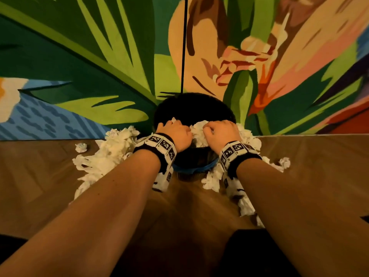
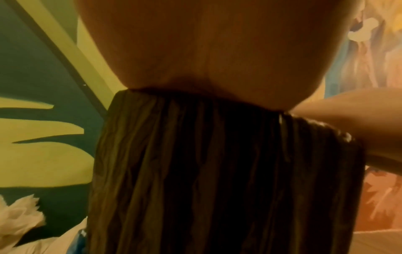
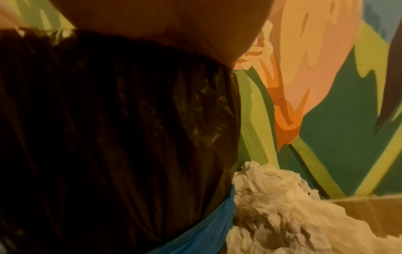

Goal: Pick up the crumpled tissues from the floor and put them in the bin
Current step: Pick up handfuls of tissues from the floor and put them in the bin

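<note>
The bin (image 1: 194, 108) has a black liner and stands on the floor against the painted wall. Both my hands are over its near rim. My left hand (image 1: 175, 131) is curled round a crumpled tissue (image 1: 173, 119), of which only a white tip shows. My right hand (image 1: 218, 130) grips a bigger wad of tissues (image 1: 198, 133) between the two hands. The left wrist view shows only the heel of my palm (image 2: 217, 43) above the liner's wrinkled side (image 2: 217, 171); the fingers are hidden. In the right wrist view the palm (image 3: 163, 20) also hides the fingers.
Heaps of crumpled tissues lie on the wooden floor left of the bin (image 1: 111, 152) and right of it (image 1: 249, 139), (image 3: 282, 206). Single balls lie further out (image 1: 80, 146), (image 1: 284, 162). A blue band (image 3: 206, 223) rings the bin. The mural wall (image 1: 99, 66) is close behind.
</note>
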